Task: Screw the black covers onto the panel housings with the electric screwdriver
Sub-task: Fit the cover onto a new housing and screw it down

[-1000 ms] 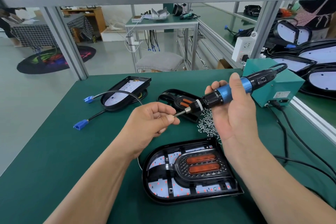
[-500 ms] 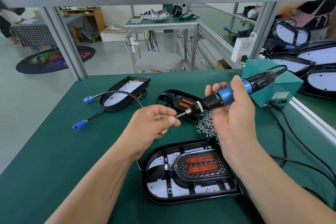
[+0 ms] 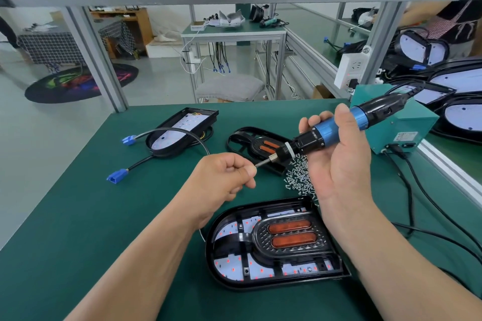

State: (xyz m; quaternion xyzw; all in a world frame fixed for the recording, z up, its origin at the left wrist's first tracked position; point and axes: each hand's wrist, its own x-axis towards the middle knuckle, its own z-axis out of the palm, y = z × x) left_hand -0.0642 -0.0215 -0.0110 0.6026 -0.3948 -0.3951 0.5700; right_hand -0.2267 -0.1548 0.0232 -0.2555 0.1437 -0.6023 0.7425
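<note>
Aloft, right hand [image 3: 339,164] grips the blue-banded cylindrical screwdriver [image 3: 331,131], left hand [image 3: 221,177] pinching its slim metal bit [image 3: 263,162]

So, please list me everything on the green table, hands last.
table: one, green, under everything
near housing: one, black, front centre
cover: one, black and orange, on near housing
spare cover: one, black, back centre
far housing: one, black, back left
plugs: two, blue, left side
screws: heap, silver, centre
screwdriver: one, black and blue, held up
box: one, teal, back right
left hand: one, pinches screwdriver tip
right hand: one, grips screwdriver
</note>
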